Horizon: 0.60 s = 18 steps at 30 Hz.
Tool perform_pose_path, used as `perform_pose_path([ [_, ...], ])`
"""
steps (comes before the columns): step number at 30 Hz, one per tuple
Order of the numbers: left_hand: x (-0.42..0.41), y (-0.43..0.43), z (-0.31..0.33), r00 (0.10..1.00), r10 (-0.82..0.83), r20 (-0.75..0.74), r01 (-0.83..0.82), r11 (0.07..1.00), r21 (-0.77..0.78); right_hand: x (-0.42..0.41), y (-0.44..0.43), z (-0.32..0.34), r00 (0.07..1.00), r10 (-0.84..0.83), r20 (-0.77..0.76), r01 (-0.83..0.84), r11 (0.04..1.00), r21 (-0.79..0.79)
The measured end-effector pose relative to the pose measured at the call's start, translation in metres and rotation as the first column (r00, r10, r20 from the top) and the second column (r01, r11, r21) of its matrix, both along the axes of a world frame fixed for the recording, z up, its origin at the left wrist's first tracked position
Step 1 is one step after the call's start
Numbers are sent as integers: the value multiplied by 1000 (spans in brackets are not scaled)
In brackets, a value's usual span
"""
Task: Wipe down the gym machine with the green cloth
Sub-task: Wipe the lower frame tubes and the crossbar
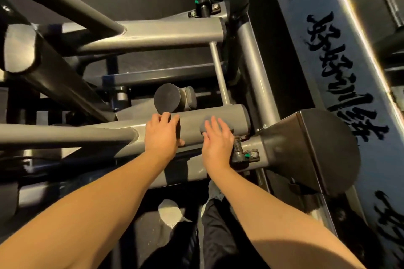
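The person is leaning over the gym machine point(153, 35), both bare arms reaching down to a thick grey tube point(190, 125) in its frame. The left hand point(161, 133) is wrapping round the tube, fingers curling over the top and thumb showing beneath, so that grip is holding the tube itself. The right hand point(218, 144) is lying flat, its grip wide, fingers spreading over a darker grey patch point(206, 125) on the tube. That patch may be the green cloth lying under the palm, but nothing plainly green is showing there and I cannot tell; in this dim yellow light it could as well be shadow. By my reckoning the wiping is early or midway: only this one tube is getting attention, while the upper bars, the black pad point(310, 150) to the right and the lettered panel point(341, 72) are waiting their turn. No container is showing, neither bucket nor bottle.
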<state>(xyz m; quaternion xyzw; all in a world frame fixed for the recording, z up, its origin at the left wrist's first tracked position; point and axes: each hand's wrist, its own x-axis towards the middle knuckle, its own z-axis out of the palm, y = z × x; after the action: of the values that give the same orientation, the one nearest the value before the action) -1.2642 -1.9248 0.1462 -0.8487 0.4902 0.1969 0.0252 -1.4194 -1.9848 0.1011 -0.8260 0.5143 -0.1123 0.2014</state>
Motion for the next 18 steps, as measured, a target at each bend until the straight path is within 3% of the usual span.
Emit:
perform_pose_path([
  [2,0,-1,0,1000,-6,-6,6,1000,-3,-8,-12,-1,994,111,11,-110,990,-87],
  [4,1,-1,1,1000,-17,-19,17,1000,-7,-29,-37,-5,993,115,-10,-115,977,-178],
  [7,3,-2,2,1000,-16,-24,16,1000,-4,-39,-64,11,976,-218,5,218,973,-81],
  [9,4,-1,1,1000,-12,-18,12,1000,-11,-19,-52,22,943,-329,55,329,944,11],
  [11,3,0,0,1000,-10,-20,10,1000,-18,9,-18,24,948,-282,146,258,952,163],
  [14,3,2,0,1000,-6,-27,6,1000,-25,32,22,19,966,-67,250,30,988,151],
  [16,6,2,1,999,-14,-32,14,1000,-27,21,4,19,980,45,194,-74,986,148],
  [18,8,2,0,999,-30,-34,29,999,-28,-3,-36,13,984,-82,158,53,982,180],
])
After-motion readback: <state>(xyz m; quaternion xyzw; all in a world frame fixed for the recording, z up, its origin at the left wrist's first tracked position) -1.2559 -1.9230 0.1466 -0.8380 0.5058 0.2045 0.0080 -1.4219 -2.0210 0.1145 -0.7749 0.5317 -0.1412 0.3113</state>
